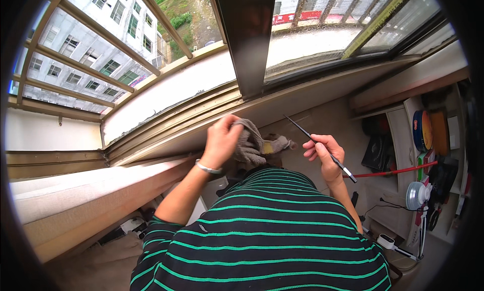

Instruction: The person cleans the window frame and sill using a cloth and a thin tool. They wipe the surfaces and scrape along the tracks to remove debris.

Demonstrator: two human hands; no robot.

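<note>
A rumpled grey-brown cloth [249, 141] hangs from my left hand [222, 141], pinched between thumb and fingers beside the inner edge of the window sill. My right hand [326, 155] holds a slim black stick [298, 127], which looks like a chopstick, with a silvery band near its thick end. Its thin tip points up and to the left, towards the wall under the window, and appears apart from the cloth. Above my left hand runs the metal sliding-window track [189, 115].
A dark window post [249, 45] divides the barred opening at left from the glass pane [314, 41] at right. A pale curtain [113, 196] hangs at left. At right stand shelves with a round tin [422, 130], a small white fan [416, 195] and a red rod [393, 172].
</note>
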